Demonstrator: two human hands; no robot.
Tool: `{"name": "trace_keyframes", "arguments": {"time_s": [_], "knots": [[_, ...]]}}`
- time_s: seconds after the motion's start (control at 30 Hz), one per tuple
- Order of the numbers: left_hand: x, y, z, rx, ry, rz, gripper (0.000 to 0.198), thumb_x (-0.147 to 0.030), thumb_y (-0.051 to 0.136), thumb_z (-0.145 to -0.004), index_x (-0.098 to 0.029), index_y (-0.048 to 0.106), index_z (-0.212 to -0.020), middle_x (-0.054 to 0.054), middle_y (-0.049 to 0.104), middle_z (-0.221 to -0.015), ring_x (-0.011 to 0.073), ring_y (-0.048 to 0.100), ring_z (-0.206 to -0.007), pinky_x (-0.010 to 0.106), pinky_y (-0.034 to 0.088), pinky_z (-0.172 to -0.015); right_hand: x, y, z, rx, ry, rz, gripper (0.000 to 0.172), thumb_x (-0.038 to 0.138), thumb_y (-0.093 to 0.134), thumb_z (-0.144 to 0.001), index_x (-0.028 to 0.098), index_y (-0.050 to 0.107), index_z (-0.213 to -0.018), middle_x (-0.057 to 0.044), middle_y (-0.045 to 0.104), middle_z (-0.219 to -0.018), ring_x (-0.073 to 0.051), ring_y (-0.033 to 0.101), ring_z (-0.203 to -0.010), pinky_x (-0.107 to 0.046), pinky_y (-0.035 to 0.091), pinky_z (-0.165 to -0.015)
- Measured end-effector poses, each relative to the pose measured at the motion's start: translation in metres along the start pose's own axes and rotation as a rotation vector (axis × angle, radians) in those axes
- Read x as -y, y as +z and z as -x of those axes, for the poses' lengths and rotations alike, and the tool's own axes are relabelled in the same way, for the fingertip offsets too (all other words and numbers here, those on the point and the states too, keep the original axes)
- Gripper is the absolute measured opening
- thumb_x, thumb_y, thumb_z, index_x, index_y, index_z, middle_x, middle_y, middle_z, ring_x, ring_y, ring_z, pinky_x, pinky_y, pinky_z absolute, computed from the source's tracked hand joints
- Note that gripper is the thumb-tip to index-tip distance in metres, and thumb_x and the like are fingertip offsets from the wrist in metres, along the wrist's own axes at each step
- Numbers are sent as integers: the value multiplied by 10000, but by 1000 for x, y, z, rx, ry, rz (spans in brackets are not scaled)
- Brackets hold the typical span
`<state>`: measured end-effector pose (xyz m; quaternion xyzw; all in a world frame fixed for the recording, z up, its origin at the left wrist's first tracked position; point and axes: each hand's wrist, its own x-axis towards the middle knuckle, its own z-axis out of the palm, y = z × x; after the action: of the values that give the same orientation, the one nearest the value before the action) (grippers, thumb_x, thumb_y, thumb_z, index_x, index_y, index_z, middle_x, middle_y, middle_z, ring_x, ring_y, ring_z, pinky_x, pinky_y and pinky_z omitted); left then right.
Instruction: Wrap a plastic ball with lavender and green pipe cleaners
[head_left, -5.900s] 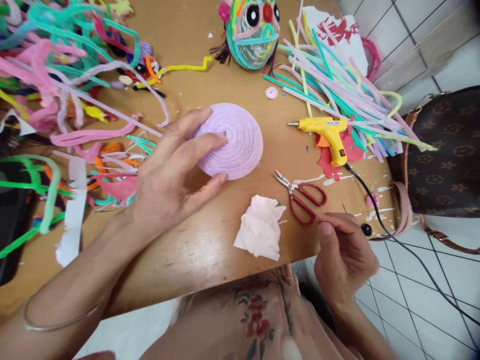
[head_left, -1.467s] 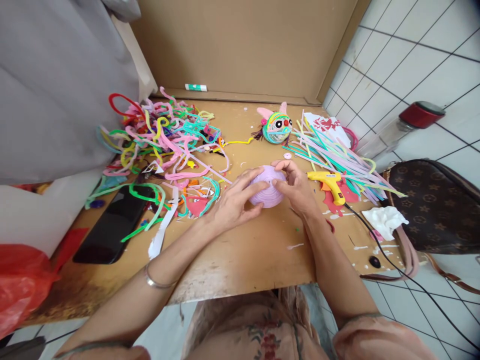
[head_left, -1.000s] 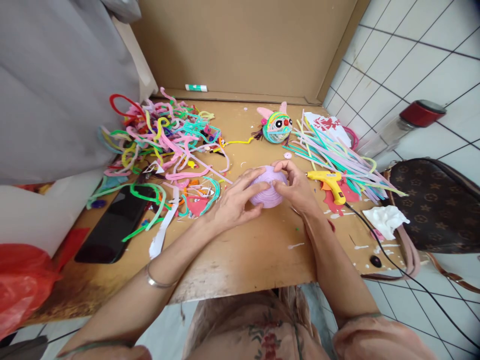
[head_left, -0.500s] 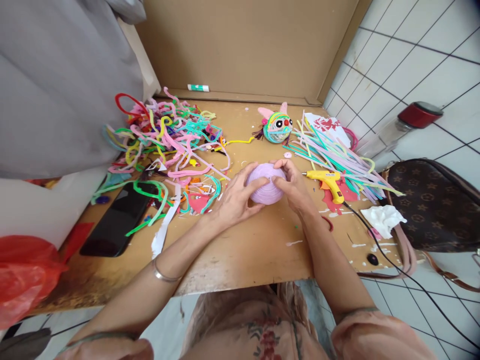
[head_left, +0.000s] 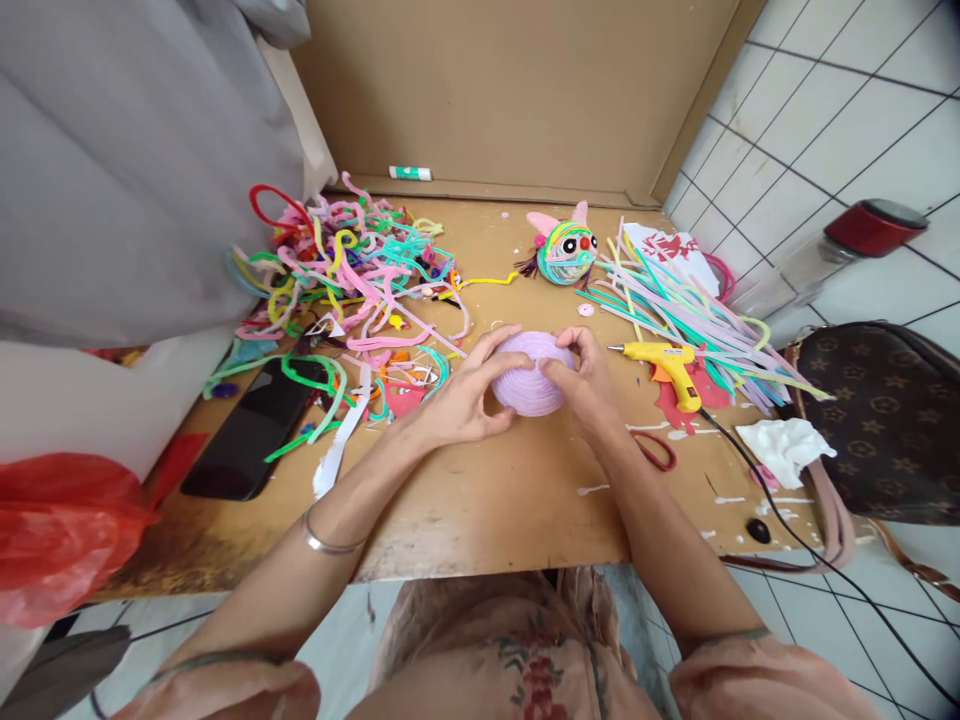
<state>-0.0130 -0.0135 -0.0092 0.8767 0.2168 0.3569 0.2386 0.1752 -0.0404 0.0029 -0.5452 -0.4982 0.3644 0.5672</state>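
Observation:
Between my hands, above the front part of the table, is a lilac ball (head_left: 531, 388) covered in coiled pipe cleaner. My left hand (head_left: 474, 392) grips its left side, thumb laid on the upper surface. On the opposite side my right hand (head_left: 589, 375) holds it, the thumb pressing near the top middle and the fingers curled behind. The far underside of the ball is hidden. Beyond it sits a finished-looking striped ball figure (head_left: 566, 252) with pink ears, black-and-white eyes and a red nose.
Tangled pipe cleaners (head_left: 360, 260) heap at the left, with a black phone (head_left: 244, 440) in front. To the right lie a yellow glue gun (head_left: 667, 368) with its cord, straight pipe cleaners (head_left: 697, 310), red-handled scissors (head_left: 656, 452), crumpled tissue (head_left: 786, 448) and a brown handbag (head_left: 885, 420). A glue stick (head_left: 410, 173) lies at the back.
The whole view has shifted slightly, so the table things appear farther right. Both hands still hold the lilac ball, which looks tilted a little differently. More of the red scissor handle shows.

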Motion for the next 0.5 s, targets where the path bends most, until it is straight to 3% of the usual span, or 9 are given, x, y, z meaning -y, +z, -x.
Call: {"name": "trace_keyframes", "arguments": {"time_s": [0.2, 0.5], "knots": [[-1, 3, 1, -7, -6, -5, 582, -194, 678, -759, -239, 495, -1310, 174, 298, -1575, 363, 323, -1478, 609, 324, -1173, 2, 0, 0, -11, 29, -14, 313, 303, 672, -624, 254, 436, -824, 9, 478, -870, -196, 463, -880, -318, 421, -748], [-3, 1, 2, -1, 7, -34, 580, -173, 630, -761, -232, 501, -1323, 167, 341, -1559, 345, 388, -1442, 572, 369, -1161, 11, -5, -2, 65, 87, -32, 378, 356, 707, -581, 253, 419, -804, 27, 436, -824, -155, 405, -748, -292, 350, -649]]}}
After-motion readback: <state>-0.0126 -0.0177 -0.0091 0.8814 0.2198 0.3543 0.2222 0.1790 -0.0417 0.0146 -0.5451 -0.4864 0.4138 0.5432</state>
